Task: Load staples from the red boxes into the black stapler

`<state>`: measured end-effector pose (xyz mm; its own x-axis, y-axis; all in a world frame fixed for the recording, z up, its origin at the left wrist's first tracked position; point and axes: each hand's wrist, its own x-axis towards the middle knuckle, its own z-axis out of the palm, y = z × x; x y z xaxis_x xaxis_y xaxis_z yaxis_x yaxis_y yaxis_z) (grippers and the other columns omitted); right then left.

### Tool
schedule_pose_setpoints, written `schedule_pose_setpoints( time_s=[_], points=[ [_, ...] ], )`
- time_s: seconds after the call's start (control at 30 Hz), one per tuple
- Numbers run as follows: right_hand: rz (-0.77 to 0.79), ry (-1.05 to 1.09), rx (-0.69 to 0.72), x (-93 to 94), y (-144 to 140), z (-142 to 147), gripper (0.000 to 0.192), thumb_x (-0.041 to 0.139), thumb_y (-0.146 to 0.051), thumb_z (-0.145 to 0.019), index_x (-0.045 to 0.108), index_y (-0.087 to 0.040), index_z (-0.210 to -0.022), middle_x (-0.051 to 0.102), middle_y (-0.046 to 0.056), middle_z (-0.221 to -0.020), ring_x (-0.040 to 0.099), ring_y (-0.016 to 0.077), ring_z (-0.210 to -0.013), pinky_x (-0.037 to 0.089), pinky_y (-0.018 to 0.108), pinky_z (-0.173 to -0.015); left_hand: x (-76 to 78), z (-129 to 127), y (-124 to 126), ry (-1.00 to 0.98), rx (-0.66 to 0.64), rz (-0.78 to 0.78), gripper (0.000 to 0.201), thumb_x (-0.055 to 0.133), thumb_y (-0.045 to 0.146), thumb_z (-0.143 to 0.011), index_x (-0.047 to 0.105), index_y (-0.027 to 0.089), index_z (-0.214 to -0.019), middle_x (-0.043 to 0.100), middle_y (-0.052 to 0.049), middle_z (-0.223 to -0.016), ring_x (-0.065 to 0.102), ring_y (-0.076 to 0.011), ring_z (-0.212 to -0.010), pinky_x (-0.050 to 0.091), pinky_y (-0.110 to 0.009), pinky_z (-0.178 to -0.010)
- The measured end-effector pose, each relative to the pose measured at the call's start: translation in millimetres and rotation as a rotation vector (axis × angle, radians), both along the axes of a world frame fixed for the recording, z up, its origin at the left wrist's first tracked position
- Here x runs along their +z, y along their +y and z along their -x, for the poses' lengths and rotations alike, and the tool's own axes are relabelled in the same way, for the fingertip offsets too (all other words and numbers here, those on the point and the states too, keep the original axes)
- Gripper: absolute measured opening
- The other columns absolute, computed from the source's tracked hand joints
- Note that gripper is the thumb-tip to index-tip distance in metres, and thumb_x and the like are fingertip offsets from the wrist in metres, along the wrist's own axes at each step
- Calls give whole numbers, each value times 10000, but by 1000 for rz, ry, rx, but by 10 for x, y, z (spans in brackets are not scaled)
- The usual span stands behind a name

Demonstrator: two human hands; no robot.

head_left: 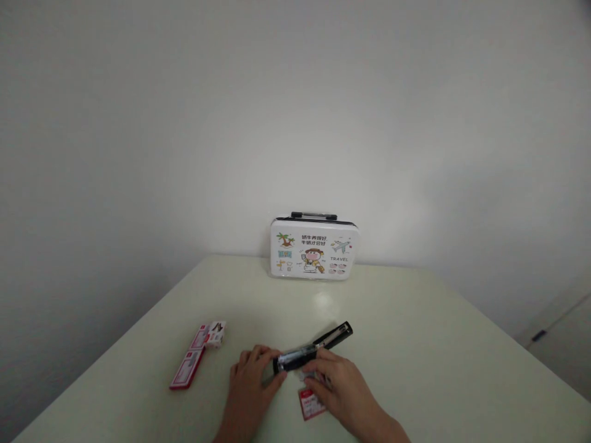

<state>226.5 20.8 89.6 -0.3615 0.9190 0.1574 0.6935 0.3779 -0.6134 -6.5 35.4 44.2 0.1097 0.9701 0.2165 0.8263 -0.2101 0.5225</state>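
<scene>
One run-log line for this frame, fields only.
left hand: grips stapler | right hand: on stapler, over red-white box | left: staple boxes | back: printed case

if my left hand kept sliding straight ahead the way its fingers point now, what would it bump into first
The left hand points up and right, and its fingers already rest on the black stapler, so that comes first. Beyond it lies bare table; the white cartoon case stands far behind, probably near that line.

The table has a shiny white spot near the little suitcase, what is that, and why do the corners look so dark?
Head view: the spot is lamp glare on the table before the suitcase; the corners darken from the lens; the stapler in both hands looks small and soft.
</scene>
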Motion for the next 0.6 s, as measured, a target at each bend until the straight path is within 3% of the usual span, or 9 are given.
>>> schedule_pose_setpoints(
  time_s=[0.1, 0.27, 0.47, 0.6],
  points=[
    [-25, -5, 1, 59, 137, 81, 151, 623, -260, -957, 745, -293, -1040, 630, -24, -923, 610, 129, -792, 393, 213, -718, 18, -53, -75, -8, -77, 50, 260, 659, 341, -890, 696, 360, -1146, 681, 9, -1205, 572, -242, -1141, 399, -396, -966],
    [-14, -53, 97, 89, 255, 124, 143, 643, -236, -944, 753, -302, -1008, 603, -36, -870, 599, 122, -784, 372, 205, -696, 85, -85, -156, -29, -72, 78, 271, 673, 356, -891, 698, 365, -1160, 681, -1, -1221, 568, -247, -1147, 385, -399, -977],
    [-15, -102, 105, 101, 249, 134, 139, 645, -237, -936, 756, -299, -993, 628, -30, -888, 617, 129, -800, 370, 213, -702, 158, -102, -175, -33, -65, 82, 262, 673, 338, -888, 699, 369, -1147, 686, 7, -1191, 576, -242, -1128, 389, -397, -970],
    [-30, -88, -20, 97, 215, 116, 159, 714, -273, -878, 727, -287, -1036, 658, -33, -890, 621, 143, -781, 369, 233, -704, 157, -109, -188, -26, -61, 73, 264, 665, 332, -886, 701, 342, -1148, 684, -12, -1199, 573, -248, -1131, 388, -405, -980]
  ],
)
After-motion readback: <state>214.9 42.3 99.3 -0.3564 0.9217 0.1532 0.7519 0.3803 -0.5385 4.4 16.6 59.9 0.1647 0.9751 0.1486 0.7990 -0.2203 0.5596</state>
